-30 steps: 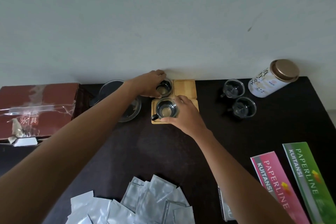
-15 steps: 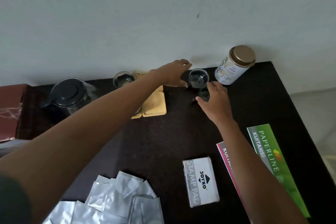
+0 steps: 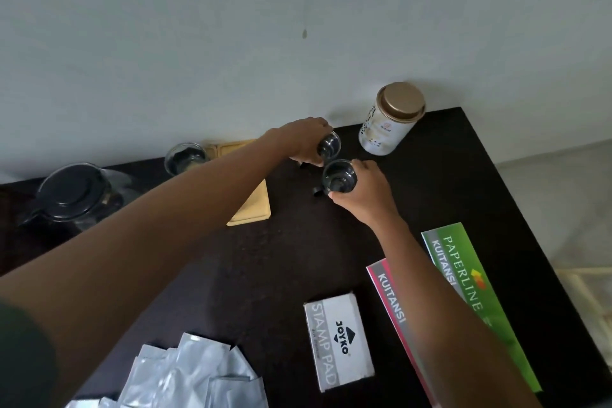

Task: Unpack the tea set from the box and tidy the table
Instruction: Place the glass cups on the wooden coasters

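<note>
My left hand (image 3: 303, 141) grips a small glass cup (image 3: 329, 144) at the back of the dark table (image 3: 291, 258), tilting it. My right hand (image 3: 366, 194) grips a second glass cup (image 3: 339, 175) with a black handle just in front of it. Another glass cup (image 3: 185, 157) stands on a wooden coaster (image 3: 253, 205) to the left; my left forearm hides most of the coasters. The glass teapot (image 3: 77, 199) with a black lid stands at the far left.
A white tin with a gold lid (image 3: 390, 121) stands at the back right against the wall. A stamp pad box (image 3: 337, 339), pink (image 3: 389, 298) and green (image 3: 463, 275) receipt books and a pile of silver sachets (image 3: 185, 378) lie along the near side. The table's right edge drops to the floor.
Both hands left the cups on the coasters, moved right, and took hold of the two cups near the tin. The view shifted right, so the red box is out of sight.
</note>
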